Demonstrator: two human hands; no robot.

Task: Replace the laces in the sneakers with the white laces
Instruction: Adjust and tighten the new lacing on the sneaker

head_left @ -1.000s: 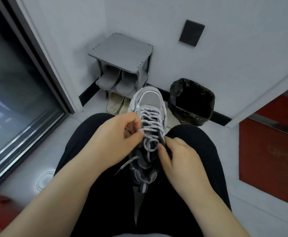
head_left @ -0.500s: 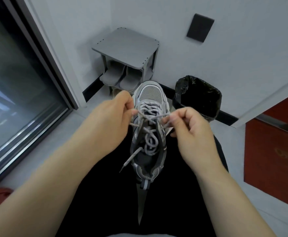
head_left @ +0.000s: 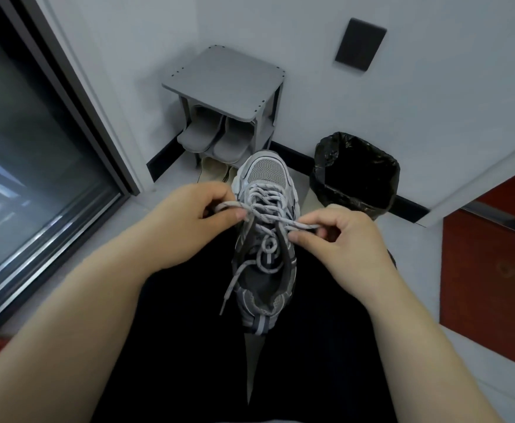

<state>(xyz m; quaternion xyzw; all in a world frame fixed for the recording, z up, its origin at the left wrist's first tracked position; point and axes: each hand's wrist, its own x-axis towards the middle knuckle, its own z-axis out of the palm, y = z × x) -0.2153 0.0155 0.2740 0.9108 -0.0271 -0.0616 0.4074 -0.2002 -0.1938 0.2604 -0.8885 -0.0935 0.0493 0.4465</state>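
A grey mesh sneaker (head_left: 265,175) lies between my knees with its toe pointing away from me. A speckled grey-white lace (head_left: 268,216) runs through its eyelets. My left hand (head_left: 189,221) pinches a loop of that lace at the shoe's left side. My right hand (head_left: 341,239) pinches another loop at the right side, drawn out sideways. The lace is slack over the tongue, and one loose end (head_left: 230,288) hangs down the left of the heel. No white laces are in view.
A small grey shoe rack (head_left: 228,83) with grey slippers (head_left: 216,138) stands in the corner ahead. A bin lined with a black bag (head_left: 354,172) is on the floor to its right. A glass door (head_left: 21,166) is on the left and a red cabinet (head_left: 491,261) on the right.
Both hands moved up from the tongue area to the middle eyelets and drew lace loops outwards to either side. The camera tilted slightly.
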